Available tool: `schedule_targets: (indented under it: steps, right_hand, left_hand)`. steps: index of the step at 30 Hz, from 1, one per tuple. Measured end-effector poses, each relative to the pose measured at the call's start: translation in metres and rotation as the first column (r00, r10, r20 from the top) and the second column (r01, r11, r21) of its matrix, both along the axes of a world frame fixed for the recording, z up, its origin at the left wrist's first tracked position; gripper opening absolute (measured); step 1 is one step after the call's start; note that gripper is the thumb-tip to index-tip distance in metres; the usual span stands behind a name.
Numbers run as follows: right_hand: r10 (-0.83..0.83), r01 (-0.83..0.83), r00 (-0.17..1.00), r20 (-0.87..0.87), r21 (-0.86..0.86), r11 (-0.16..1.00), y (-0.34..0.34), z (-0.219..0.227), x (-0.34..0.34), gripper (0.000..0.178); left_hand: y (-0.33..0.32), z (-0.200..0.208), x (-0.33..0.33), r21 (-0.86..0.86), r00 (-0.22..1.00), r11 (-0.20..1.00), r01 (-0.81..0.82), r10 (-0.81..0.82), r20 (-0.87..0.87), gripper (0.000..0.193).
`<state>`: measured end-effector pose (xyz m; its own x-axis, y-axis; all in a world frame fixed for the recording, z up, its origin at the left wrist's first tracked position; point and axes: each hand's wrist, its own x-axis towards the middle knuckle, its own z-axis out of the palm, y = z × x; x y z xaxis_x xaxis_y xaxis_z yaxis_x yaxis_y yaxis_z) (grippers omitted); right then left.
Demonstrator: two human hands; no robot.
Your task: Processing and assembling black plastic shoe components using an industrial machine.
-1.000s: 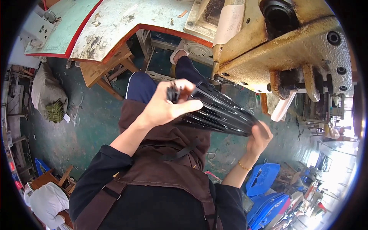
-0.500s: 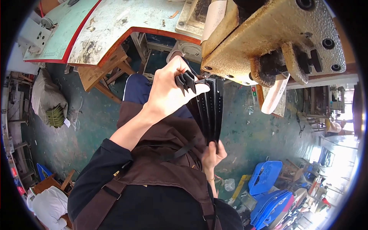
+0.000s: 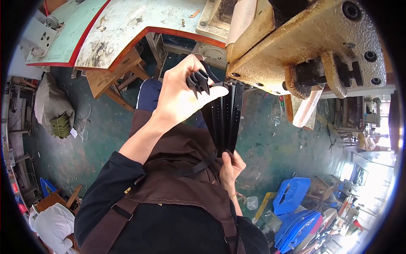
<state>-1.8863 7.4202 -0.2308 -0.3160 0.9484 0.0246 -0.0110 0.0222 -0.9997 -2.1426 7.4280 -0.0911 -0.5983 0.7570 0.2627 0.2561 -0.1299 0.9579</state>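
Observation:
Several long black straps [image 3: 227, 120], dotted with rows of small holes, hang fanned in front of my apron. They look like belts. My left hand [image 3: 179, 89] is closed around their upper part, with folded strap ends poking out between the fingers and the thumb laid along the front. Lower down, my right hand [image 3: 231, 167] pinches the other end of the bundle between thumb and fingers. The upper part of the straps is close under a worn cream-coloured machine [image 3: 270, 63]; whether they touch it I cannot tell.
A worn pale worktable [image 3: 127, 29] with a red edge stands ahead, a wooden stool [image 3: 112, 78] beneath it. On the left lies a grey sack [image 3: 53, 99]. Blue bins [image 3: 292, 194] sit at the lower right. A person in a white top [image 3: 53, 228] is at the lower left.
Both hands have shifted slightly left with the black straps, the right hand also a little upward. The straps remain held at both ends.

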Motion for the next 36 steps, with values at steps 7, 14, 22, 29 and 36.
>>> schedule_targets:
  steps: [7, 14, 22, 29, 36]
  right_hand:
    - [-0.122, 0.132, 0.985, -0.124, 0.07, 0.989, 0.058, 0.021, 0.025, 0.02]
    - [-0.04, 0.061, 0.962, -0.272, 0.071, 0.996, 0.156, 0.085, 0.036, 0.018]
    - [0.055, -0.033, 0.993, -0.107, 0.194, 0.98, 0.179, 0.112, 0.001, 0.025]
    - [0.092, -0.063, 0.986, -0.141, 0.195, 0.979, 0.166, 0.115, -0.032, 0.035]
    - [0.144, -0.157, 0.987, 0.078, 0.192, 0.969, 0.166, 0.101, -0.053, 0.031]
  left_hand:
    - [-0.004, 0.005, 0.009, -0.077, 0.967, 0.997, -0.007, 0.026, 0.253, 0.027]
    - [0.0, -0.001, 0.016, -0.042, 0.843, 0.992, 0.116, -0.076, 0.533, 0.022]
    - [0.003, -0.009, 0.01, 0.015, 0.834, 0.999, 0.049, -0.049, 0.549, 0.016]
    - [-0.002, -0.015, -0.003, 0.017, 0.9, 0.996, -0.087, 0.072, 0.429, 0.019]
    - [-0.016, -0.014, -0.024, -0.073, 0.796, 0.953, -0.295, 0.288, 0.532, 0.017]
